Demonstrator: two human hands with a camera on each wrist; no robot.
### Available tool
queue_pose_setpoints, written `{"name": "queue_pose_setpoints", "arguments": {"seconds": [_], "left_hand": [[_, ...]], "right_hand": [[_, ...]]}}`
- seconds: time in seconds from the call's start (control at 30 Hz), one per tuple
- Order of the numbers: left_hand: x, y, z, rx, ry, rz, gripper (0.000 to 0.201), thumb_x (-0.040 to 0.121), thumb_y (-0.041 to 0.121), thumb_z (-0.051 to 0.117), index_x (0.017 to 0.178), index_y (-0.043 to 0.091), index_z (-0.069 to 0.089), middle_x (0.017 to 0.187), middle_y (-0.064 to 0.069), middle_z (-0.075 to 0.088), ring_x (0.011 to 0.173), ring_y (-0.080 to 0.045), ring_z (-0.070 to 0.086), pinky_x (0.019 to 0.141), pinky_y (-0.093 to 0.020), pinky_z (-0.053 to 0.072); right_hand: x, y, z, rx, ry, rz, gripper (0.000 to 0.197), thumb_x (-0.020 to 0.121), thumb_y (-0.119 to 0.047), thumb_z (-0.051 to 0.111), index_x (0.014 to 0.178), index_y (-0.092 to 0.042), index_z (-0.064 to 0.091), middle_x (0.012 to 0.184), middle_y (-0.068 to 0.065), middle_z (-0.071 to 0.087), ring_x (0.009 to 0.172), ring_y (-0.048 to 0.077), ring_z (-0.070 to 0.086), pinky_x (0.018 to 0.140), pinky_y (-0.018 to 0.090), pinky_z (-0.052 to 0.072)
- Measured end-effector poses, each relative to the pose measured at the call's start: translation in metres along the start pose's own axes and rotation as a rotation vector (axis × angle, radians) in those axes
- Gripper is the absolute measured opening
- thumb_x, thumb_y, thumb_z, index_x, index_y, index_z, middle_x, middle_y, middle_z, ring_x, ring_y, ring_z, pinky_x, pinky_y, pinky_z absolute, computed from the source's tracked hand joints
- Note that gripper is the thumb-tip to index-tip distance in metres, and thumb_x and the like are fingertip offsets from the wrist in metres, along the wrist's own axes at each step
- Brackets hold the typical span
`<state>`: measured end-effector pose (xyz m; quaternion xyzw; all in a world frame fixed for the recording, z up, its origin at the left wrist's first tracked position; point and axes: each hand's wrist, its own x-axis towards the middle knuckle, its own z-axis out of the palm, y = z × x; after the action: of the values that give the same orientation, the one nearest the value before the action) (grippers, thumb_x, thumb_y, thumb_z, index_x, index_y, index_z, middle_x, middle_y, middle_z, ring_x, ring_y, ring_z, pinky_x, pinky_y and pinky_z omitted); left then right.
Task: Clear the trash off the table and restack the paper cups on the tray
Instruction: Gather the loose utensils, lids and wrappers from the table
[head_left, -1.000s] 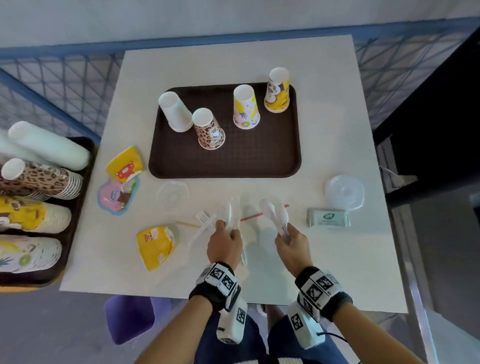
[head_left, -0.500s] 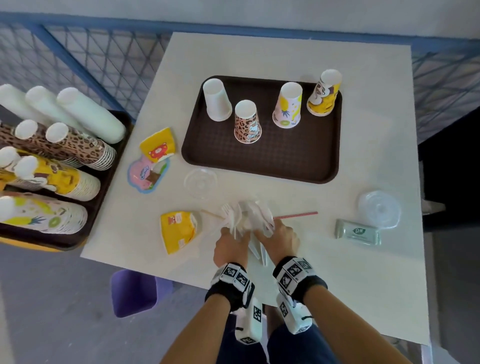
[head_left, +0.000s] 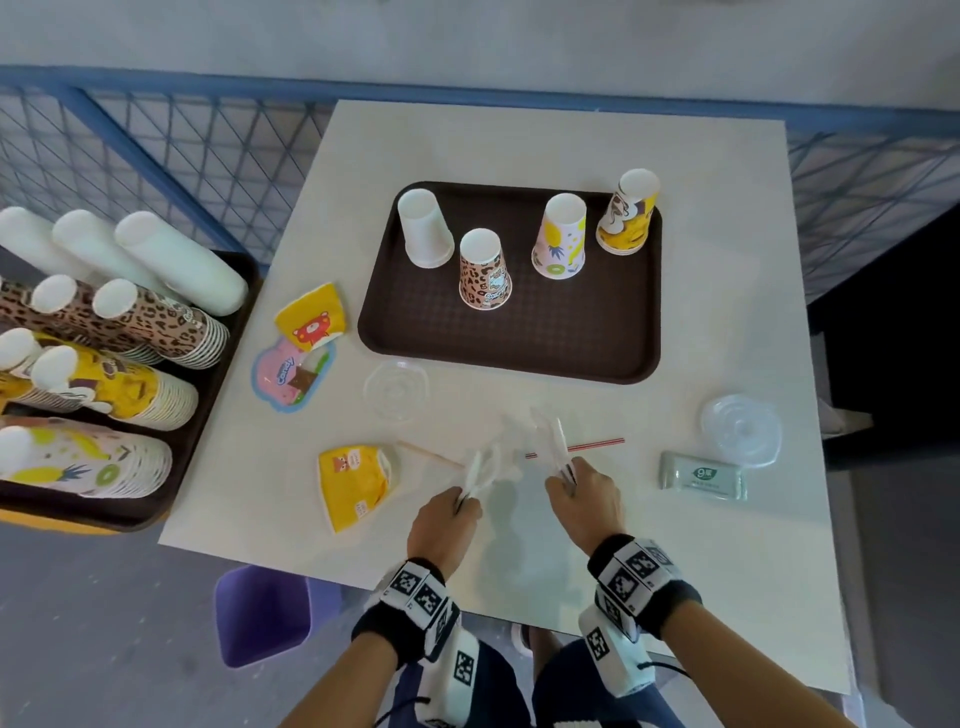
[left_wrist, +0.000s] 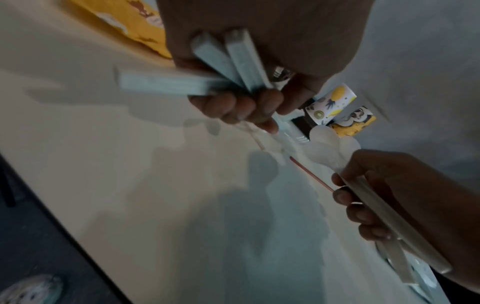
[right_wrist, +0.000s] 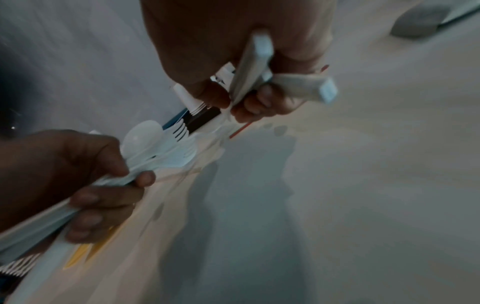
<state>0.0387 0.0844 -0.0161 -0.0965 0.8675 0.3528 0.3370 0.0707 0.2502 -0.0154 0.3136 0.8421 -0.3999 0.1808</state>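
Hands now apart, L hand (head_left: 442, 521) & R hand (head_left: 584, 503) each gripping plastic cutlery (head_left: 480, 470)

Bright wide-angle head view, dim blurred wrist views, soft shadows

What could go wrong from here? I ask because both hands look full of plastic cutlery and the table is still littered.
1. The left hand and right hand each grip a splayed bunch of white plastic cutlery; a piece might slip out.
2. With both hands full, picking up the red striped straw or the clear lid could be awkward.
3. A reach across might tip the upturned paper cups on the tray.
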Motion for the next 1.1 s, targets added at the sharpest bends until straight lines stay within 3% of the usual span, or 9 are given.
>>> {"name": "queue_pose_setpoints", "arguments": {"seconds": [0.23, 0.37, 0.47, 0.6, 0.7, 0.77, 0.83, 1.03, 1.1], "left_hand": [[0.006, 0.016, -0.015, 0.180, -0.165, 0.058, 0.018, 0.066, 0.030, 0.047, 0.055, 0.019, 0.039, 0.054, 0.002, 0.043, 0.057, -0.022, 0.042, 0.051, -0.027, 0.027], [0.015, 0.024, -0.010, 0.289, 0.055, 0.211, 0.015, 0.079, 0.032, 0.055, 0.077, 0.017, 0.051, 0.065, 0.002, 0.054, 0.069, -0.027, 0.058, 0.058, -0.026, 0.037], [0.029, 0.037, -0.004, 0.318, 0.144, 0.262, 0.025, 0.083, 0.029, 0.057, 0.103, 0.014, 0.052, 0.084, -0.004, 0.065, 0.083, -0.028, 0.064, 0.066, -0.030, 0.046], [0.048, 0.045, 0.003, 0.363, 0.156, 0.232, 0.034, 0.087, 0.023, 0.054, 0.118, 0.012, 0.046, 0.112, -0.009, 0.059, 0.101, -0.031, 0.060, 0.082, -0.040, 0.047], [0.055, 0.048, 0.006, 0.471, 0.150, 0.222, 0.033, 0.090, 0.022, 0.050, 0.120, 0.008, 0.047, 0.118, -0.013, 0.051, 0.102, -0.035, 0.059, 0.082, -0.044, 0.048], [0.058, 0.050, 0.008, 0.515, 0.139, 0.232, 0.031, 0.090, 0.021, 0.049, 0.117, 0.005, 0.048, 0.119, -0.015, 0.049, 0.099, -0.036, 0.059, 0.080, -0.044, 0.049], [0.059, 0.054, 0.009, 0.511, 0.132, 0.256, 0.030, 0.089, 0.021, 0.050, 0.114, 0.004, 0.049, 0.116, -0.015, 0.053, 0.101, -0.034, 0.058, 0.080, -0.043, 0.048], [0.046, 0.079, 0.028, 0.530, 0.121, 0.456, 0.033, 0.087, 0.023, 0.051, 0.119, 0.013, 0.048, 0.110, -0.008, 0.062, 0.110, -0.026, 0.051, 0.079, -0.038, 0.046], [0.044, 0.088, 0.041, 0.604, 0.067, 0.525, 0.037, 0.087, 0.030, 0.051, 0.120, 0.014, 0.048, 0.108, -0.008, 0.063, 0.110, -0.025, 0.050, 0.076, -0.038, 0.047]], "right_hand": [[0.003, 0.014, -0.017, 0.033, -0.021, 0.030, 0.025, 0.086, -0.015, 0.047, 0.065, -0.015, 0.034, 0.076, 0.013, 0.051, 0.069, 0.030, 0.045, 0.062, 0.031, 0.033], [0.003, 0.023, -0.019, 0.097, 0.020, 0.056, 0.030, 0.088, -0.021, 0.048, 0.061, -0.018, 0.034, 0.071, 0.011, 0.052, 0.067, 0.030, 0.047, 0.061, 0.031, 0.036], [0.003, 0.029, -0.022, 0.167, 0.109, 0.024, 0.024, 0.092, -0.031, 0.046, 0.089, -0.008, 0.052, 0.075, 0.015, 0.060, 0.071, 0.034, 0.055, 0.062, 0.034, 0.040], [0.005, 0.035, -0.025, 0.240, 0.223, -0.046, 0.035, 0.095, -0.031, 0.044, 0.124, -0.013, 0.050, 0.087, 0.017, 0.068, 0.080, 0.036, 0.061, 0.069, 0.041, 0.050], [0.009, 0.038, -0.030, 0.332, 0.220, -0.045, 0.027, 0.095, -0.030, 0.044, 0.112, -0.014, 0.055, 0.065, 0.004, 0.057, 0.056, 0.025, 0.053, 0.057, 0.039, 0.048], [0.010, 0.039, -0.034, 0.451, 0.202, -0.019, 0.014, 0.095, -0.020, 0.044, 0.094, -0.015, 0.058, 0.062, 0.001, 0.053, 0.049, 0.018, 0.046, 0.051, 0.031, 0.041], [0.010, 0.042, -0.038, 0.528, 0.230, 0.024, 0.022, 0.093, -0.012, 0.042, 0.078, -0.024, 0.053, 0.063, 0.003, 0.052, 0.046, 0.016, 0.043, 0.046, 0.026, 0.038], [0.006, 0.050, -0.048, 0.669, 0.336, 0.131, 0.026, 0.072, -0.039, 0.040, 0.065, -0.015, 0.046, 0.053, -0.003, 0.038, 0.047, 0.015, 0.033, 0.048, 0.025, 0.028], [0.005, 0.058, -0.051, 0.663, 0.345, 0.167, 0.032, 0.076, -0.039, 0.050, 0.061, -0.012, 0.041, 0.054, -0.001, 0.037, 0.049, 0.015, 0.033, 0.045, 0.022, 0.030]]}}
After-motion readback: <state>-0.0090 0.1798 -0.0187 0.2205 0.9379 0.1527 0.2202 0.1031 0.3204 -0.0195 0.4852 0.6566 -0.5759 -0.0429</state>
